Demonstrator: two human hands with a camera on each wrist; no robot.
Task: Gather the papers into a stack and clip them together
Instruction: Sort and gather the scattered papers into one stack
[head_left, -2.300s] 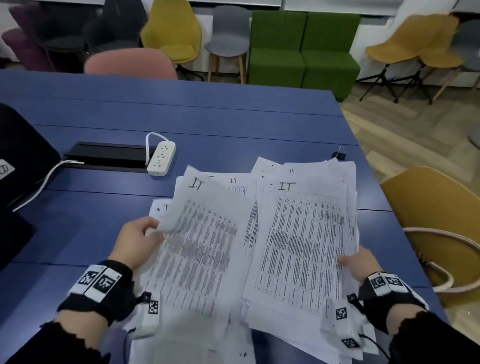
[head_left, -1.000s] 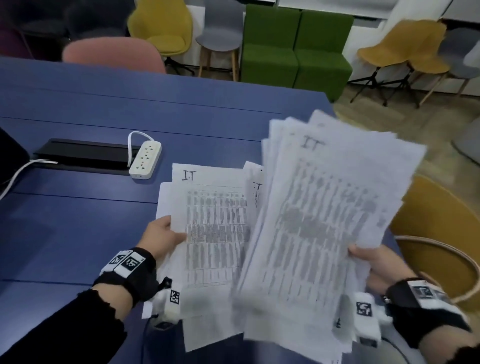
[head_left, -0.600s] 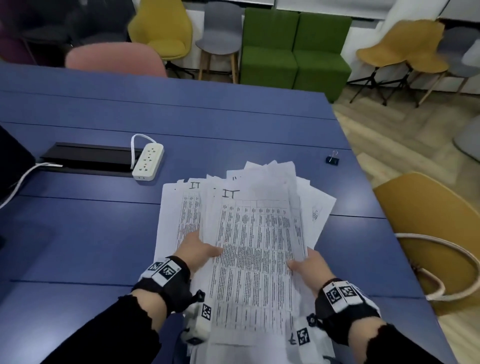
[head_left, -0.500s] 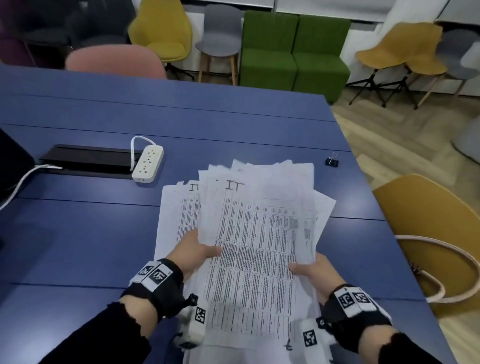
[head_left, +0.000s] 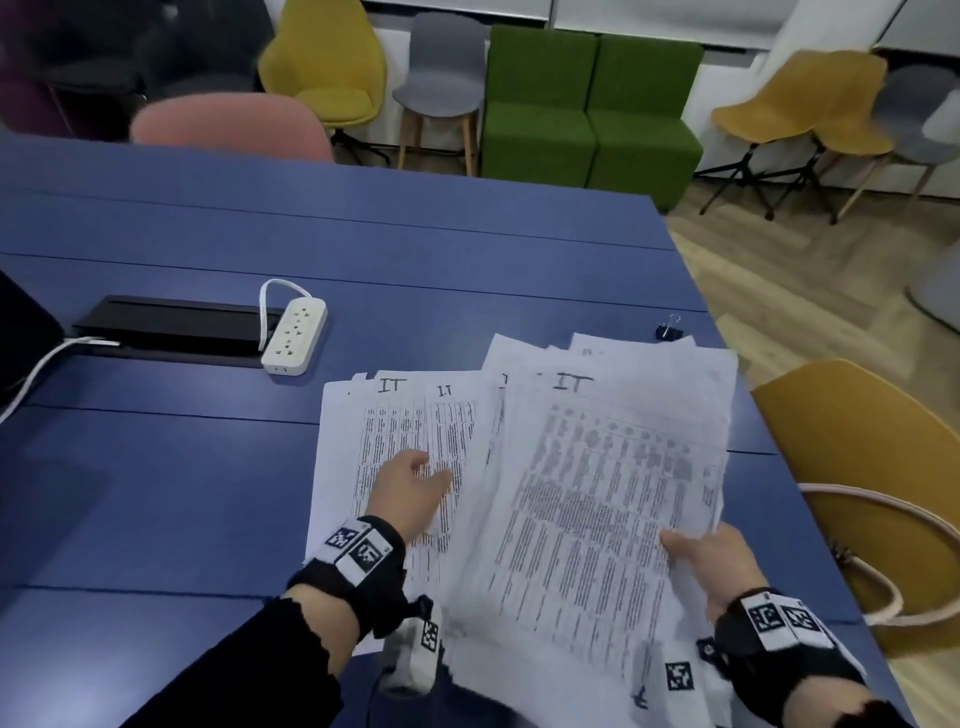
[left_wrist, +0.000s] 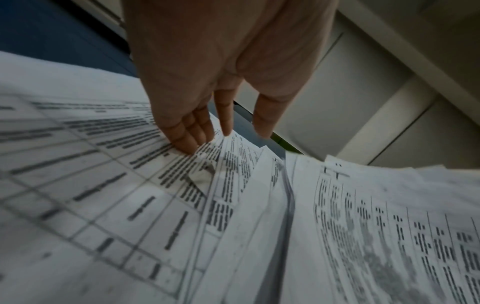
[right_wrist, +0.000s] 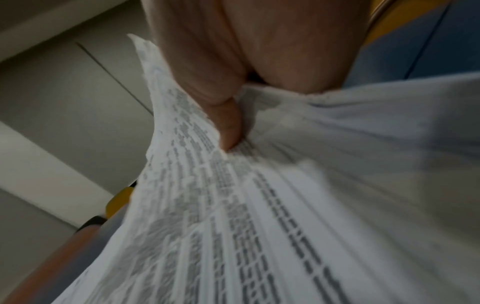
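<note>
Head view, papers: Your right hand (head_left: 719, 558) holds a thick sheaf of printed papers (head_left: 597, 499) by its lower right edge, centre-right of the frame, lifted off the blue desk (head_left: 156, 493).
Head view, loose sheets: Your left hand (head_left: 410, 491) rests on the flat sheets (head_left: 363, 441) left of the sheaf.
Head view, clip: The black binder clip (head_left: 669, 329) lies on the desk beyond the papers' top right corner.
Head view, writing: "IT" is handwritten at the top of several sheets.
Left wrist view, grip: Fingers (left_wrist: 187, 135) straight, tips pressing table-printed pages; nothing enclosed.
Right wrist view, grip: Thumb (right_wrist: 228, 123) pinches the sheaf, which bends and fans below.
Handling: Light, floppy, slippery between sheets; likely to splay, so support both long edges and tap square.
</note>
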